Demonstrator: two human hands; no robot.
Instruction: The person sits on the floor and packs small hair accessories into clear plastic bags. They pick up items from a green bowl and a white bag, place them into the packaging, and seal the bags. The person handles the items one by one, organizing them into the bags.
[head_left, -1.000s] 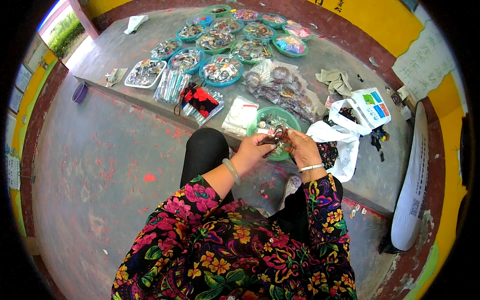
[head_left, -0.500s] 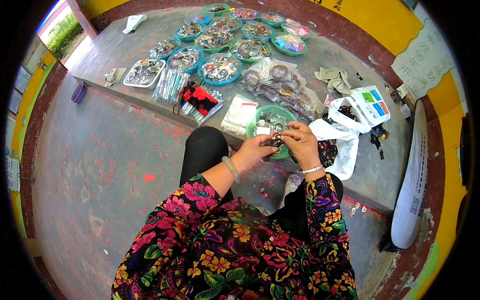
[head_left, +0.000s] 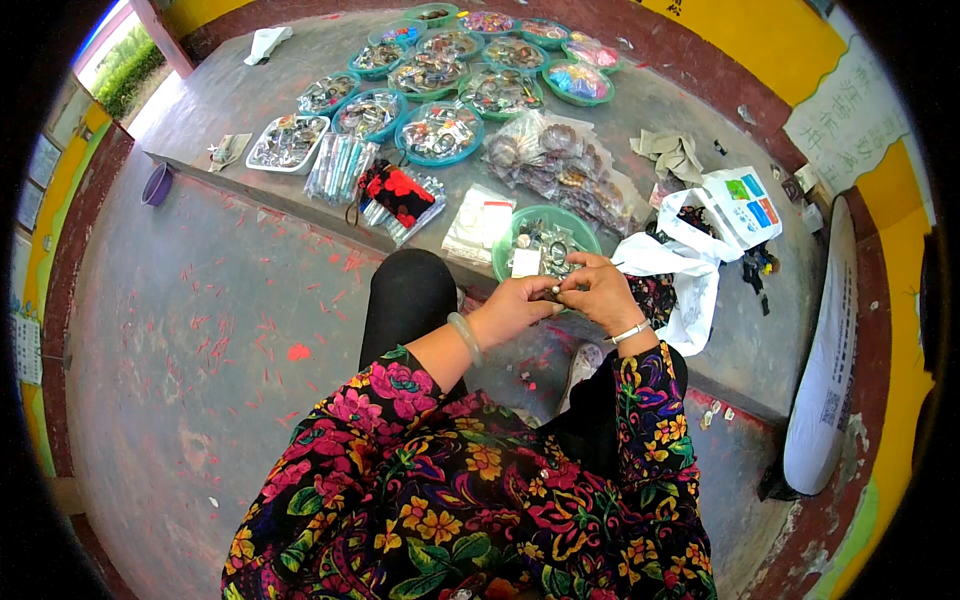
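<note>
My left hand (head_left: pixel 512 310) and my right hand (head_left: pixel 602 295) meet over the near edge of a green basin (head_left: pixel 592 228). Fingertips of both pinch a small item with a shiny pale bead (head_left: pixel 556 290); the rest of it is hidden by my fingers, so I cannot tell its exact kind. Inside the basin lie small clear packets with dark rings (head_left: pixel 560 250) and a white card (head_left: pixel 526 262). Flat clear bags with white cards (head_left: pixel 478 225) lie left of the basin.
Several basins of packaged trinkets (head_left: pixel 440 135) stand farther back on the raised ledge. Bagged brown round pieces (head_left: pixel 560 165) lie behind the green basin. A white plastic bag (head_left: pixel 690 310) and black pieces are at right. A red-and-black pouch (head_left: pixel 400 195) rests on packets of pens.
Both hands have drawn slightly lower, uncovering more of the green basin. The dark looped item seen between my fingers is now mostly covered, with a pale bead showing.
</note>
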